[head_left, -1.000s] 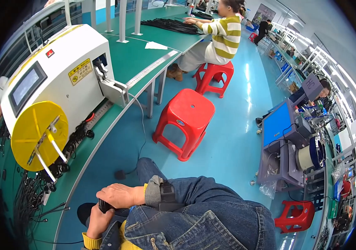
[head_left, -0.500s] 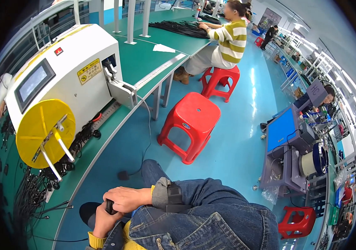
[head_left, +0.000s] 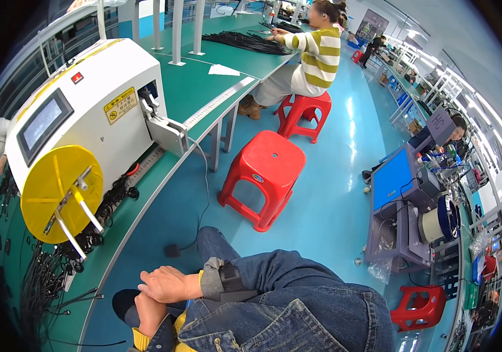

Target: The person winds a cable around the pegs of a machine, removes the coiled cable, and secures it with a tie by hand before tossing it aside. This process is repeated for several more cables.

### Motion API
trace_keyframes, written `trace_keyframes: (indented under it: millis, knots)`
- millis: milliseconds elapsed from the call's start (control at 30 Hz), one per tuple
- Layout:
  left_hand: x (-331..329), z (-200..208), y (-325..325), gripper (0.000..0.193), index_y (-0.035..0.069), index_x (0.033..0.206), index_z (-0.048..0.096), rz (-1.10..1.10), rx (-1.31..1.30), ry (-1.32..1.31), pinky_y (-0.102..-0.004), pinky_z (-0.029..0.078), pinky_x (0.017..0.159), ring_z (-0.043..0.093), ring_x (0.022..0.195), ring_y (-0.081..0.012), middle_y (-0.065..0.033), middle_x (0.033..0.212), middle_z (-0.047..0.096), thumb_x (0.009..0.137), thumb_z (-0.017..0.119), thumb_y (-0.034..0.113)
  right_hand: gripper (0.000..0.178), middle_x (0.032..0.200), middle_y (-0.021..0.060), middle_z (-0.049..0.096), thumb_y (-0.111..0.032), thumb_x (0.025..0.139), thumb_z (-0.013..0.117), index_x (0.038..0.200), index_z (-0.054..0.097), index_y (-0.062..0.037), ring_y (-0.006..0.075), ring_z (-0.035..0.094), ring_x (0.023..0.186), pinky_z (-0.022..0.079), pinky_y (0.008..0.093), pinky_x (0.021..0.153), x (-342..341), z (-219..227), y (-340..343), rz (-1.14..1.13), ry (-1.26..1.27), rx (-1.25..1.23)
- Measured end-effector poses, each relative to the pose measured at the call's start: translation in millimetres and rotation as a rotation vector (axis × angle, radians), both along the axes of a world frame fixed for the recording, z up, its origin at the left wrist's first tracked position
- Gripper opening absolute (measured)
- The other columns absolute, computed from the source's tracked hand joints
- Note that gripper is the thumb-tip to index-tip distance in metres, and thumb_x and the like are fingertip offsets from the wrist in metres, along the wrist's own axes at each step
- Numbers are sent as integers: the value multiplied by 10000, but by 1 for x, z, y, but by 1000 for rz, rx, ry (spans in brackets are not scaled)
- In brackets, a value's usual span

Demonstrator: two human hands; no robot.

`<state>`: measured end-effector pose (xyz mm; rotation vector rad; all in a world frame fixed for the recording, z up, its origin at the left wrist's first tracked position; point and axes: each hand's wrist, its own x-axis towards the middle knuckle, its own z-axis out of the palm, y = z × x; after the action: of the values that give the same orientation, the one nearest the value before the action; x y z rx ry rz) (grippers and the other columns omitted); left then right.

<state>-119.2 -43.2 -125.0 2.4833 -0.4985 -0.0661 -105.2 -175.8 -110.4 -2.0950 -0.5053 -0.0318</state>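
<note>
Now | hands (head_left: 160,293) crossed on lap | black cables (head_left: 45,281) just left

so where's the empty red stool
In the head view, the stool stands mid-frame on the blue floor, right of the green bench, before a seated person's stool.

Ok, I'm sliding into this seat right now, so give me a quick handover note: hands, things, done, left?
Right hand: lies open across the left hand on the lap, holding nothing.
Left hand: mostly covered, grip unclear.
Things: white machine with yellow reel on the green bench; black cable pieces lie below the reel.
Done: a pile of pieces is there.
Left: neither hand touches machine or cables.
</note>
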Motion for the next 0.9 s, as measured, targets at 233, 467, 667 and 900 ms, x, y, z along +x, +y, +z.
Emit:
trace_keyframes:
  millis: [233, 467, 667, 900]
  knots:
    - [-2, 17, 5, 165, -1, 850, 584, 66, -546, 788, -348, 466, 597, 618, 708, -278, -130, 766, 628, 695, 607, 51, 401, 535, 195, 523, -363, 868, 446, 769, 461, 26, 410, 516, 538, 395, 477, 509, 4, 21, -19, 181, -32, -212]
    - [-4, 4, -2, 246, 16, 966, 532, -243, -293, 272, -294, 456, 686, 548, 829, -159, -41, 890, 572, 732, 605, 30, 423, 606, 218, 562, -373, 850, 453, 780, 510, 40, 416, 548, 619, 422, 491, 593, -3, 29, -11, 170, 98, -195]
    - [-7, -3, -11, 244, 26, 937, 570, -20, -455, 339, -315, 465, 691, 582, 862, -236, -107, 918, 612, 706, 638, 61, 365, 617, 219, 567, -323, 847, 450, 765, 508, 27, 417, 549, 620, 426, 493, 595, -7, 22, -5, 80, 93, -151]
    - [-2, -2, 0, 130, 14, 905, 585, 12, -142, 270, -301, 470, 636, 575, 775, -133, -58, 856, 635, 784, 609, 56, 236, 583, 193, 555, -202, 818, 443, 713, 481, 5, 405, 532, 563, 410, 491, 533, -4, 8, -2, -22, -49, -28]
